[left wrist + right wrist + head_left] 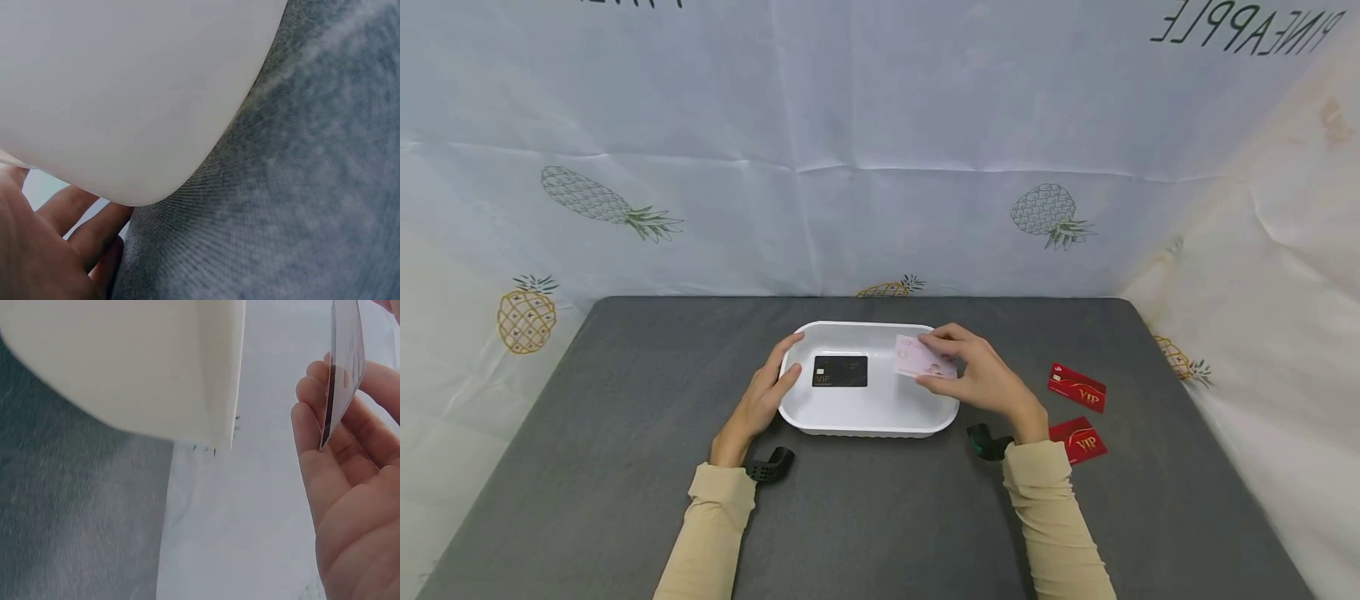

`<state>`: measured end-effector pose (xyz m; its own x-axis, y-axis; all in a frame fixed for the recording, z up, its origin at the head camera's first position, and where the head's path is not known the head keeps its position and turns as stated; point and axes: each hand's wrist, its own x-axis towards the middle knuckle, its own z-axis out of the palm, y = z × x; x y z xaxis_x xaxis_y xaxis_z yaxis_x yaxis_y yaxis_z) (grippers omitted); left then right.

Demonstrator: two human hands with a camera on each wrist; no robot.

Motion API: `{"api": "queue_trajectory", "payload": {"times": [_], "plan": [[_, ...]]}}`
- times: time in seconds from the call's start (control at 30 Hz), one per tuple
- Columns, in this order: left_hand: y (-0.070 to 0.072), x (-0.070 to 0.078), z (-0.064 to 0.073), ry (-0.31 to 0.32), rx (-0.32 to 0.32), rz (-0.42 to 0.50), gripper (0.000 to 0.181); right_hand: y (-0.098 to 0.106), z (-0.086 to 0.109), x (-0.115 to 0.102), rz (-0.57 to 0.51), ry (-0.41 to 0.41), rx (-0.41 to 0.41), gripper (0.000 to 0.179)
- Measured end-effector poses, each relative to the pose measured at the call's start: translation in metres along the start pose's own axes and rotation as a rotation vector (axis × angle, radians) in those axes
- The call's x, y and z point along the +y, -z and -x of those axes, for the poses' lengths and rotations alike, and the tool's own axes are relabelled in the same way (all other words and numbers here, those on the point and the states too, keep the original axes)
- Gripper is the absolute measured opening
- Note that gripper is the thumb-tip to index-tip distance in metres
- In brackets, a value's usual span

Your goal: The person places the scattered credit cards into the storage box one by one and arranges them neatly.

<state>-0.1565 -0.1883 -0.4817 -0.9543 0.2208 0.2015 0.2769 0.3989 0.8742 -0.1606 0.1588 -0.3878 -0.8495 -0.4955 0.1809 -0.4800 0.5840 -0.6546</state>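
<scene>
Head view: a grey tabletop (880,517) stands before pineapple-printed cloth (850,225); the left hand (757,404) grips a white tray (850,414), the right hand (981,372) pinches a pink card (913,357) above the tray's right end. Left wrist: hand at tray's edge, tabletop textured. Right wrist: card apart from tray, cloth behind.

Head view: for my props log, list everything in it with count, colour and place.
Tray: 1, white, on the table
Black card: 1, black, in the tray
Pink card: 1, pale pink, over the tray's right end
Red cards: 2, red, right of the tray
Table: 1, dark grey, under the tray
Pineapple-print cloth: count unclear, whitish, behind the table
Wrist cameras: 2, dark, at the wrists
Sleeves: 2, beige, on the arms
Left hand: 1, holding the tray's left end
Right hand: 1, pinching the pink card
</scene>
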Motion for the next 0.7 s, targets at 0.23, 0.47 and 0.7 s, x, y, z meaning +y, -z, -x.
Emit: {"api": "queue_trajectory", "payload": {"times": [0.23,0.47,0.7], "plan": [[0.000,0.000,0.000,-0.003,0.001,-0.008,0.054,-0.013,-0.013,-0.001,-0.054,-0.004,-0.046,0.061],[0.000,0.001,0.000,-0.003,-0.008,0.001,0.054,-0.027,-0.021,0.002,-0.035,0.016,-0.089,0.061],[0.000,0.000,0.000,-0.006,-0.007,0.008,0.054,-0.036,-0.026,0.006,0.016,0.048,-0.105,0.058]]}}
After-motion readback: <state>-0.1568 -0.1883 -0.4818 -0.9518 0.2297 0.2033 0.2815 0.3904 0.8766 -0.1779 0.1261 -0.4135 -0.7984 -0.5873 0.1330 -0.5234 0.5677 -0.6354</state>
